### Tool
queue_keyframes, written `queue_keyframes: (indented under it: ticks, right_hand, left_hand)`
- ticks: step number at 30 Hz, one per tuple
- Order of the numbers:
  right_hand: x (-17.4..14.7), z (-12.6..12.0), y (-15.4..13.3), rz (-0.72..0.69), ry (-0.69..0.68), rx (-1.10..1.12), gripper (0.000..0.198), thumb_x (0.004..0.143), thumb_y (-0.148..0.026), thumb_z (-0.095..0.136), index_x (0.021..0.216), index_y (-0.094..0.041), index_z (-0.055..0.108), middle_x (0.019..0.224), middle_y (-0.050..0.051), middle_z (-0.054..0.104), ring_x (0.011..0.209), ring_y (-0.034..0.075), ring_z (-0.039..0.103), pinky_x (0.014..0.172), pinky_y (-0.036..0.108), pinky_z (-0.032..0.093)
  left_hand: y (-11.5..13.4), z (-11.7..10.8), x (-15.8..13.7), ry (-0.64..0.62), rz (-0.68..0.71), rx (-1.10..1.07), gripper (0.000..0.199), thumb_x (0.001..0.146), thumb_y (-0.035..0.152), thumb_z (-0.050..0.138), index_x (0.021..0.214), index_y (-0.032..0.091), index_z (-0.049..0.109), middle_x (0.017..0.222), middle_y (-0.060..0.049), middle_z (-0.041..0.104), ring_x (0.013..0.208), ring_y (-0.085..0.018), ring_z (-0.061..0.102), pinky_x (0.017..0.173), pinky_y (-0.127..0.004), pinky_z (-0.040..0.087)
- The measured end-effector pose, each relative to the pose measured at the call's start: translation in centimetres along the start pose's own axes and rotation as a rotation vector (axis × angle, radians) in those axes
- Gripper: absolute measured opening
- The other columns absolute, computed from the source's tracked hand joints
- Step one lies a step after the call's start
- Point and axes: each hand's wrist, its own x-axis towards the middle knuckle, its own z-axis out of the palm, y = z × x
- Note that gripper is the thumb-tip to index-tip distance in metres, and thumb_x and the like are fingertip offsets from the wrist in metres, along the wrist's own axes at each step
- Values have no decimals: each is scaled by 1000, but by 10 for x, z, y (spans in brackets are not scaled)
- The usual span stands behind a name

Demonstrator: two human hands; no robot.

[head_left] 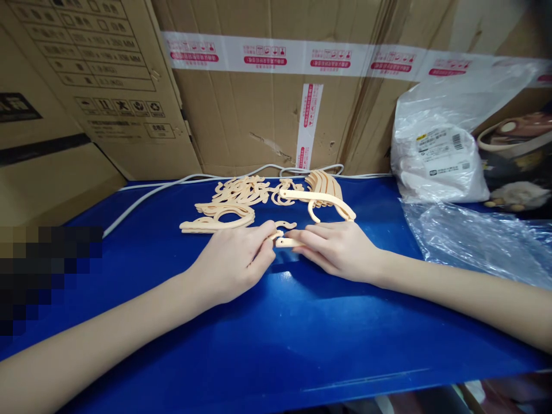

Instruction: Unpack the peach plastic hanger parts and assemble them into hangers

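Observation:
My left hand (pixel 235 259) is closed in a pinch on a small cream plastic piece (pixel 276 234), mostly hidden by the fingers. Close by on the right, my right hand (pixel 338 248) grips a cream hanger arm (pixel 284 242), its holed end pointing toward my left hand. A loose hook (pixel 285 225) lies just behind the fingertips. Behind my right hand is a longer curved hanger arm (pixel 317 197); whether it touches the hand I cannot tell. Several folded hangers (pixel 215 224) lie stacked beyond my left hand.
On the blue table (pixel 276 345), a pile of cream hooks (pixel 241 190) and a stack of curved arms (pixel 325 187) sit at the back. A white cable (pixel 146 202) runs behind them. Cardboard boxes (pixel 259 115) wall the back; plastic bags (pixel 440 155) stand right.

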Motion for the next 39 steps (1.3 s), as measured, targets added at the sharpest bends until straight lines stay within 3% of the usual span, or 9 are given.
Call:
queue_keyframes:
  ticks: [5,10,19,26,34,39]
  right_hand:
    - [-2,1,0,41,-1,-14,36,103,-33,35,109,-15,65,79,4,72,65,12,66,57,23,40]
    - [-3,2,1,72,11,-2,35,102,-34,37,112,-15,65,82,4,74,66,12,67,57,23,40]
    - [-4,2,1,41,17,-7,36,102,-34,37,105,-17,68,76,2,72,65,12,66,56,23,39]
    - [-4,2,1,29,13,-5,34,102,-35,38,108,-17,67,83,1,75,68,12,68,55,24,37]
    - [-4,2,1,36,26,34,32,101,-34,41,101,-16,66,83,1,75,64,11,66,52,25,33]
    - [-3,3,2,70,-59,76,35,102,-36,36,100,-17,66,81,1,74,60,10,63,51,25,31]
  left_hand:
    - [1,-1,1,10,-44,-74,30,93,35,22,77,22,44,71,-2,53,69,-20,51,63,-33,35]
    - [-2,-1,3,-10,1,-80,29,94,33,23,76,22,43,71,-1,54,67,-20,51,62,-32,35]
    - [-8,-1,1,31,210,260,31,100,42,34,84,20,50,67,0,59,61,-19,57,53,-28,32]
    - [-7,-2,3,43,245,441,27,100,37,36,91,18,52,63,-1,62,56,-20,63,48,-25,34]
    - [-11,3,2,123,330,510,38,103,38,24,90,16,52,57,-2,59,48,-20,61,42,-25,29]
    - [-14,6,3,160,372,598,43,103,37,19,85,16,52,55,-2,58,45,-19,60,41,-26,28]
